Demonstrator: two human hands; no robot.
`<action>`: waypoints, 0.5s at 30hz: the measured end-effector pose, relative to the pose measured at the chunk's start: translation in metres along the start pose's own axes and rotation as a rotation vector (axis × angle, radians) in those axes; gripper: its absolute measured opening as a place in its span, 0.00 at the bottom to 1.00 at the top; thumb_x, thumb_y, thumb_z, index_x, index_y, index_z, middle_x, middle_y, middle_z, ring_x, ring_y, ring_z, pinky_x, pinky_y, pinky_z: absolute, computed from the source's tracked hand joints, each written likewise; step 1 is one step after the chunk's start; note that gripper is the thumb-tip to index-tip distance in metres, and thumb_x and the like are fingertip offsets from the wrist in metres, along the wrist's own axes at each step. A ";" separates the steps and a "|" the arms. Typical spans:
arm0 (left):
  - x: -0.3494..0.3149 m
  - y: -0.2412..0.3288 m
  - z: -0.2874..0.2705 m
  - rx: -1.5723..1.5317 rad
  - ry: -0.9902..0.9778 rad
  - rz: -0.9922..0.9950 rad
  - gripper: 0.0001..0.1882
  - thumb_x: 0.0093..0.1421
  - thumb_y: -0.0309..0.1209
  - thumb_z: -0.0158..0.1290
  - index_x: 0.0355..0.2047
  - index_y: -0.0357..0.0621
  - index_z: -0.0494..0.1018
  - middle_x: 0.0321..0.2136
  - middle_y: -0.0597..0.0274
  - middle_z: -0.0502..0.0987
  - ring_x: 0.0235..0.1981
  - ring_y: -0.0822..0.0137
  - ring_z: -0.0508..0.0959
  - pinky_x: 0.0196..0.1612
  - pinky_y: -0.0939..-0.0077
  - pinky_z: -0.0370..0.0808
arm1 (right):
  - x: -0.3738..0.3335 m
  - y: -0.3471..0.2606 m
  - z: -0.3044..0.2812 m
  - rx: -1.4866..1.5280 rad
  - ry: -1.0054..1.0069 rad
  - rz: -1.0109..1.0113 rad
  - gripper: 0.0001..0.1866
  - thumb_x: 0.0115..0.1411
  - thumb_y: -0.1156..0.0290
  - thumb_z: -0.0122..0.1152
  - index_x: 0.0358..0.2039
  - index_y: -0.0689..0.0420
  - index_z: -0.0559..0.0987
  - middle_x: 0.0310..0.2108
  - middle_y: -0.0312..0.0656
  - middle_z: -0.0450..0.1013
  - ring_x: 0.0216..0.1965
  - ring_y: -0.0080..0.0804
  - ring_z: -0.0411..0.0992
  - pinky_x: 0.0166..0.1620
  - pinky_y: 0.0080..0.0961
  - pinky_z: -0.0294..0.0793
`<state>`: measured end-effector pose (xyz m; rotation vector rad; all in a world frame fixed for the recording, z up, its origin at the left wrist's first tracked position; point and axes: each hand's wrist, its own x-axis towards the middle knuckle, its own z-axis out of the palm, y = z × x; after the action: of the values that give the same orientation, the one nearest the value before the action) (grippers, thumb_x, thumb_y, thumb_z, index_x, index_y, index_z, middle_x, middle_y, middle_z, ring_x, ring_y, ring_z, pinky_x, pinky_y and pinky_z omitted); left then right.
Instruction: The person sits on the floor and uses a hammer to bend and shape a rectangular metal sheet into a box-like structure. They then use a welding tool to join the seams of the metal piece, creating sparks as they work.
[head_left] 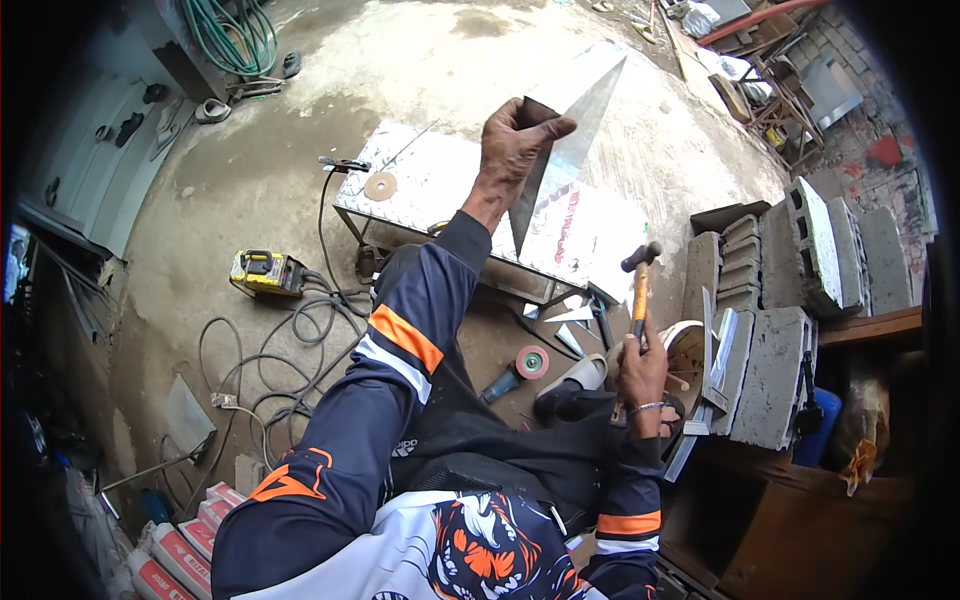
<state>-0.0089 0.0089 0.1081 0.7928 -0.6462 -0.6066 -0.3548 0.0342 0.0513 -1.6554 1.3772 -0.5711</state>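
Gleaming metal sheet (588, 118), sharply pointed (one face darker), in left hand (513, 152)

Lettering (571, 220) stands on the table (430, 180), red-and-white bags (180, 560) and black trousers (480, 410).

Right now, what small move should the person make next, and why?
Probably lower the pointed metal piece onto the table: the left hand seems to hold it raised there, and the right hand has the hammer head-up, well apart from it. Resting the piece first would likely steady it for any blow.
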 end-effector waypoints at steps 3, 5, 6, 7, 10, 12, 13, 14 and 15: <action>0.015 0.033 -0.020 0.008 -0.020 0.085 0.18 0.48 0.33 0.75 0.30 0.45 0.75 0.24 0.70 0.78 0.25 0.79 0.75 0.31 0.87 0.74 | 0.038 0.043 0.045 -0.166 -0.038 -0.035 0.32 0.61 0.68 0.54 0.66 0.58 0.67 0.23 0.49 0.75 0.22 0.37 0.74 0.28 0.36 0.74; 0.014 0.067 -0.028 0.096 -0.035 0.186 0.19 0.48 0.34 0.75 0.31 0.44 0.75 0.24 0.68 0.79 0.26 0.78 0.77 0.31 0.86 0.76 | 0.056 0.031 0.081 -0.323 -0.014 -0.167 0.31 0.59 0.67 0.54 0.64 0.57 0.68 0.33 0.64 0.78 0.35 0.60 0.79 0.40 0.49 0.75; 0.015 0.081 -0.016 0.144 -0.066 0.199 0.17 0.49 0.33 0.74 0.31 0.45 0.75 0.24 0.70 0.78 0.26 0.79 0.76 0.33 0.85 0.75 | 0.071 0.037 0.090 -0.399 0.028 -0.179 0.32 0.59 0.66 0.55 0.65 0.56 0.67 0.32 0.64 0.78 0.35 0.60 0.79 0.41 0.51 0.75; 0.011 0.094 -0.010 0.201 -0.089 0.224 0.16 0.50 0.32 0.73 0.31 0.46 0.76 0.24 0.72 0.78 0.27 0.81 0.76 0.35 0.85 0.74 | 0.089 0.049 0.105 -0.472 0.060 -0.205 0.33 0.59 0.66 0.55 0.66 0.54 0.66 0.31 0.64 0.78 0.35 0.61 0.79 0.41 0.53 0.75; 0.002 0.104 -0.020 0.553 -0.102 0.344 0.17 0.49 0.33 0.74 0.31 0.45 0.76 0.26 0.69 0.80 0.29 0.78 0.79 0.34 0.82 0.77 | 0.130 0.038 0.158 -0.631 -0.011 -0.191 0.34 0.59 0.66 0.57 0.67 0.47 0.64 0.31 0.61 0.78 0.35 0.60 0.78 0.39 0.54 0.75; 0.002 0.090 -0.023 0.827 -0.124 0.439 0.19 0.47 0.35 0.75 0.31 0.45 0.75 0.27 0.69 0.80 0.28 0.76 0.80 0.29 0.82 0.78 | 0.154 0.056 0.181 -0.702 0.024 -0.261 0.34 0.59 0.66 0.59 0.67 0.43 0.64 0.31 0.58 0.78 0.34 0.59 0.78 0.38 0.54 0.76; 0.004 0.073 -0.032 0.980 -0.158 0.418 0.30 0.41 0.55 0.74 0.33 0.48 0.74 0.24 0.66 0.79 0.27 0.69 0.77 0.47 0.62 0.63 | 0.167 0.059 0.195 -0.725 0.037 -0.307 0.34 0.59 0.66 0.59 0.67 0.41 0.64 0.31 0.56 0.78 0.34 0.58 0.78 0.38 0.54 0.76; 0.000 0.057 -0.044 1.136 -0.124 0.601 0.30 0.42 0.56 0.72 0.32 0.50 0.73 0.24 0.68 0.78 0.29 0.67 0.74 0.48 0.65 0.53 | 0.170 0.055 0.211 -0.764 0.006 -0.280 0.34 0.58 0.66 0.61 0.66 0.39 0.64 0.32 0.53 0.77 0.34 0.56 0.78 0.38 0.53 0.76; -0.001 0.037 -0.042 1.116 -0.154 0.635 0.29 0.41 0.55 0.72 0.31 0.50 0.73 0.24 0.67 0.77 0.29 0.64 0.73 0.47 0.62 0.54 | 0.184 0.079 0.210 -0.772 0.039 -0.294 0.35 0.58 0.66 0.62 0.66 0.39 0.64 0.35 0.54 0.77 0.36 0.56 0.78 0.38 0.52 0.76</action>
<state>0.0300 0.0490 0.1148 1.4764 -1.3401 0.3543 -0.1785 -0.0688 -0.1555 -2.4998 1.4916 -0.2303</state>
